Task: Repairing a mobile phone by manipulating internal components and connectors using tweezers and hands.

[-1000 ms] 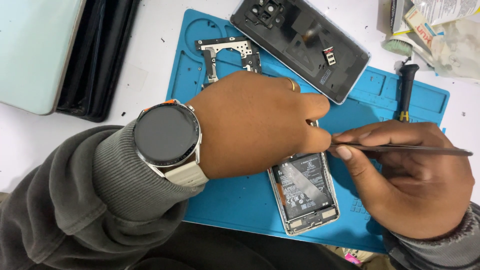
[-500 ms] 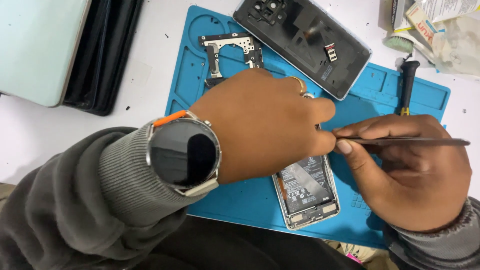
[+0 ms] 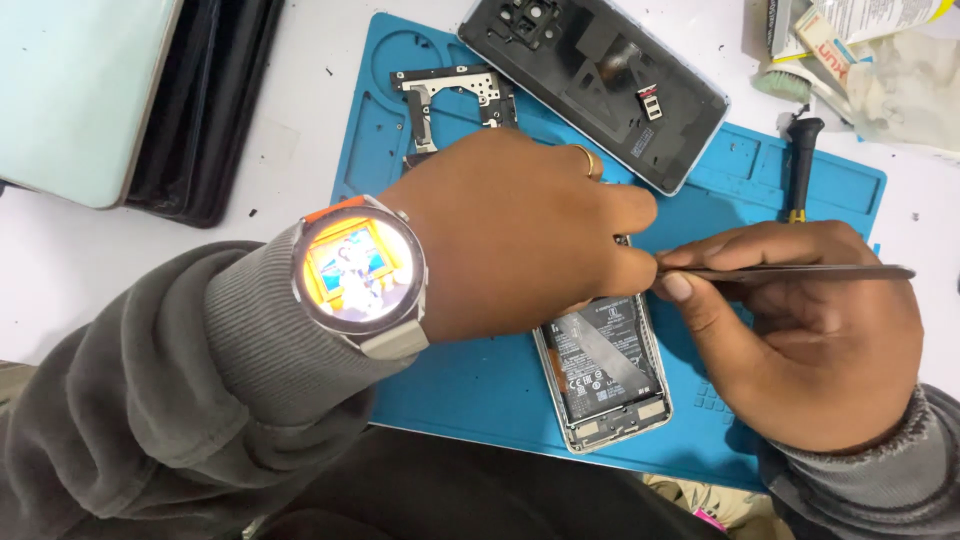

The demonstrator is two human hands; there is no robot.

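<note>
An opened phone (image 3: 605, 375) with its battery showing lies on a blue work mat (image 3: 470, 385). My left hand (image 3: 520, 235) rests over the phone's upper half and hides it; a round wristwatch (image 3: 358, 272) with a lit face sits on that wrist. My right hand (image 3: 800, 335) pinches a thin metal pair of tweezers (image 3: 800, 271), whose tip points left to the phone's upper edge, right beside my left fingertips.
A dark phone back cover (image 3: 600, 80) and a metal frame plate (image 3: 450, 95) lie on the mat's far side. A black-handled screwdriver (image 3: 800, 160) lies at the right. A pale box (image 3: 75, 95) on a black tray sits at the left; packets clutter the top right.
My left wrist has turned and the watch face has lit up. Both hands stay over the phone with the tweezers at the same spot.
</note>
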